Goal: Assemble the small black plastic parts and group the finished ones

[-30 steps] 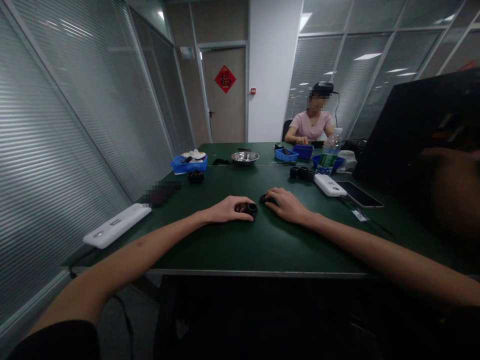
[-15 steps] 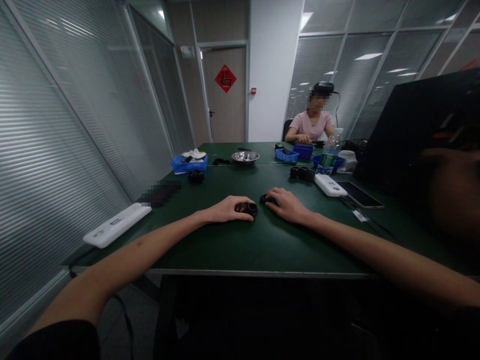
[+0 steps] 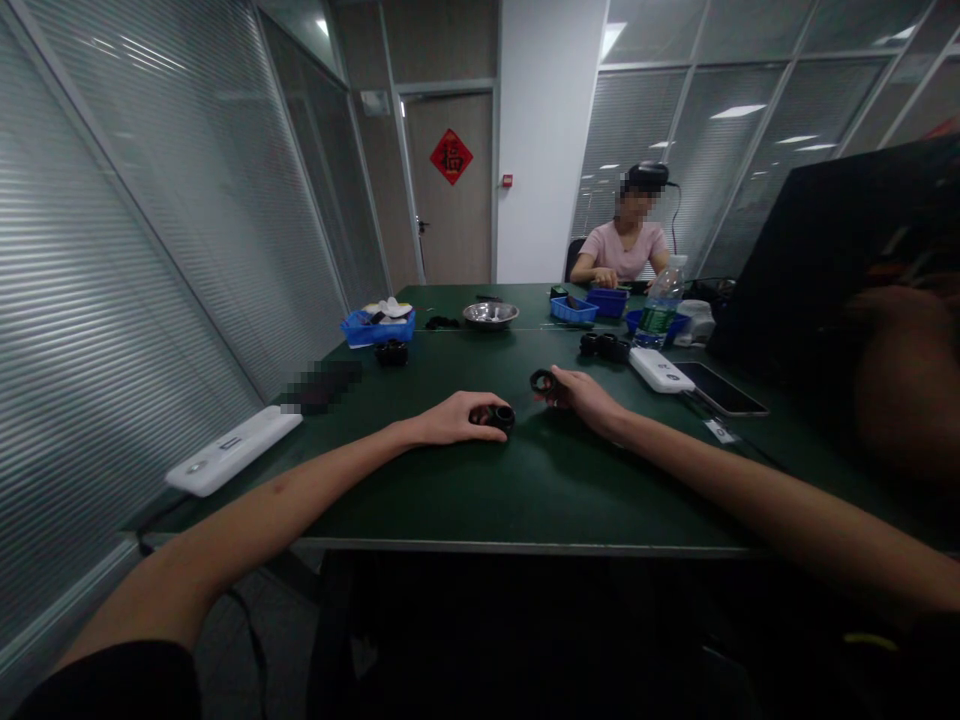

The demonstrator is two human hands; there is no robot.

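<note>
My left hand point(image 3: 450, 420) rests on the green table point(image 3: 525, 490) with its fingers curled round a small black cylindrical part point(image 3: 501, 416) that stands on the surface. My right hand point(image 3: 583, 392) is raised a little above the table and pinches a thin black ring point(image 3: 543, 381) between thumb and fingers. The ring hangs just right of and beyond the black part, apart from it.
A white power strip point(image 3: 232, 449) lies at the left edge, another white power strip point(image 3: 660, 369) and a phone point(image 3: 721, 388) at the right. Farther off are black parts point(image 3: 604, 347), a steel bowl point(image 3: 490, 314), blue trays point(image 3: 376, 326), a water bottle point(image 3: 660, 303) and a seated person point(image 3: 624, 245). A dark shape point(image 3: 855, 290) fills the right.
My right hand has lifted off the table and moved slightly away, bringing the black ring up with it. My left hand has stayed on the black part.
</note>
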